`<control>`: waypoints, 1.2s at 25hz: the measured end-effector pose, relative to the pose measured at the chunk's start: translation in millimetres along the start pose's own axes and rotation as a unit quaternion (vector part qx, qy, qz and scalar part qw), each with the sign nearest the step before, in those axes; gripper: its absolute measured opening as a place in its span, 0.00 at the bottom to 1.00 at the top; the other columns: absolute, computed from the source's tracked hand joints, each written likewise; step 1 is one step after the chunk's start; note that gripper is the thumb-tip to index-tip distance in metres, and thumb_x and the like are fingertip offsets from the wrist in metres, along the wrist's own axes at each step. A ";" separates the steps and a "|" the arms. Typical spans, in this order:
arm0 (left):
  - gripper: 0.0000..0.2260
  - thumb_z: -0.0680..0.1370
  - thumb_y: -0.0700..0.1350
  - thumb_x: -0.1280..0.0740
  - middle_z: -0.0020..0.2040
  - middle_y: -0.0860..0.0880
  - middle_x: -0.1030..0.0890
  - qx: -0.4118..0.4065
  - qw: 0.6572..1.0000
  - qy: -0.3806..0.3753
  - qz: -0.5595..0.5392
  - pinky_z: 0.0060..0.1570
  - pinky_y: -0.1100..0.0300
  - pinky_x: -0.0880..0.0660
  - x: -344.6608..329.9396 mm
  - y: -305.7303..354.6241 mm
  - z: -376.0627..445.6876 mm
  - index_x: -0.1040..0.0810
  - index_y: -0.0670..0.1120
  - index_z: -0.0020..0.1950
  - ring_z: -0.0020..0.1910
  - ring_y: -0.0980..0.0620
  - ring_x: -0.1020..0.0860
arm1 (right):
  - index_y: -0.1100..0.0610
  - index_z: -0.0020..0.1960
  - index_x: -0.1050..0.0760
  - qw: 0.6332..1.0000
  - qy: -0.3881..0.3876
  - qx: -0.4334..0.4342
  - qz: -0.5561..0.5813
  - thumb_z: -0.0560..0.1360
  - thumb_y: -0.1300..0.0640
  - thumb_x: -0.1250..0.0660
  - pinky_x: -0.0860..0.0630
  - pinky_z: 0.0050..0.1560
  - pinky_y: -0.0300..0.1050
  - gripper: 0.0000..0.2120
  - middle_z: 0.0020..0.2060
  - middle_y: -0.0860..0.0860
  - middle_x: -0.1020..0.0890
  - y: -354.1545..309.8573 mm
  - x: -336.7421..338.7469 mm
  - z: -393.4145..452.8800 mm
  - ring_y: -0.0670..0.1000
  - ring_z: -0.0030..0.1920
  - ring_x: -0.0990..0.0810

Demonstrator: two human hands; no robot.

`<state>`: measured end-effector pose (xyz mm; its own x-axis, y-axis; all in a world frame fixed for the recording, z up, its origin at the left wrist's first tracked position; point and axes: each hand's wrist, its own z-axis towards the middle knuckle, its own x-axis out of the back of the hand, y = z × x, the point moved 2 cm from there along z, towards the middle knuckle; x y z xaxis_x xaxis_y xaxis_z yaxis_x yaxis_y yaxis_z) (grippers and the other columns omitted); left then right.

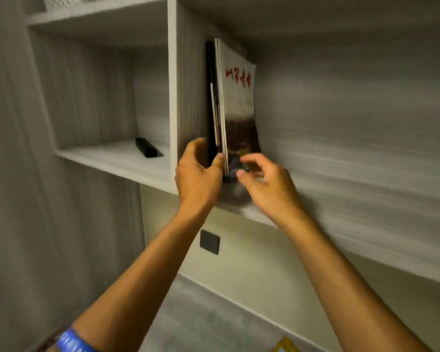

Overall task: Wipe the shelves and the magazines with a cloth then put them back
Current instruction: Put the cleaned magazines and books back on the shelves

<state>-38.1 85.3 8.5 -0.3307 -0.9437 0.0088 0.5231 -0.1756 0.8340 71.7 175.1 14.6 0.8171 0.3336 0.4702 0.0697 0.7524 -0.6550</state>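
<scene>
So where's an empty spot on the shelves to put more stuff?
Bare shelf board runs right of the magazines. The left compartment is bare around the small black object. It is crowded by the divider, where both hands, left hand and right hand, meet the magazines.

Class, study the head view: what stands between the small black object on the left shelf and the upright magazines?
In the head view, a vertical shelf divider separates the black object from the magazines.
</scene>
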 end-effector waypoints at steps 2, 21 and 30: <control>0.17 0.77 0.44 0.32 0.62 0.53 0.23 -0.032 0.999 0.002 -0.022 0.58 0.61 0.24 37.4 -12.2 -49.9 0.27 0.49 0.65 0.59 0.57 0.24 | 0.50 0.57 0.23 0.993 0.055 0.081 0.069 0.77 0.56 0.34 0.25 0.52 0.36 0.10 0.52 0.45 0.19 -7.3 6.1 -54.4 0.44 0.54 0.21; 0.35 0.70 0.53 0.26 0.66 0.48 0.26 0.491 0.646 -0.454 0.368 0.63 0.57 0.29 232.9 -365.7 -441.6 0.36 0.49 0.73 0.64 0.47 0.27 | 0.41 0.73 0.47 0.684 -0.418 -0.589 0.097 0.64 0.47 0.23 0.25 0.60 0.46 0.46 0.68 0.46 0.31 163.0 -274.6 -551.1 0.51 0.64 0.28; 0.13 0.79 0.50 0.37 0.57 0.49 0.23 0.432 0.744 -0.412 0.300 0.55 0.54 0.25 224.4 -402.2 -364.2 0.26 0.49 0.62 0.55 0.47 0.23 | 0.56 0.65 0.31 0.732 0.010 -0.681 0.030 0.72 0.58 0.28 0.24 0.54 0.53 0.23 0.60 0.57 0.23 234.8 -265.7 -444.2 0.59 0.58 0.23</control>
<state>-36.6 -158.0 -525.9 -0.7972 -0.2257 0.5599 0.1870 0.7896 0.5844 125.2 10.8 -526.9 0.8492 0.3241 0.4170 0.5281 -0.5315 -0.6623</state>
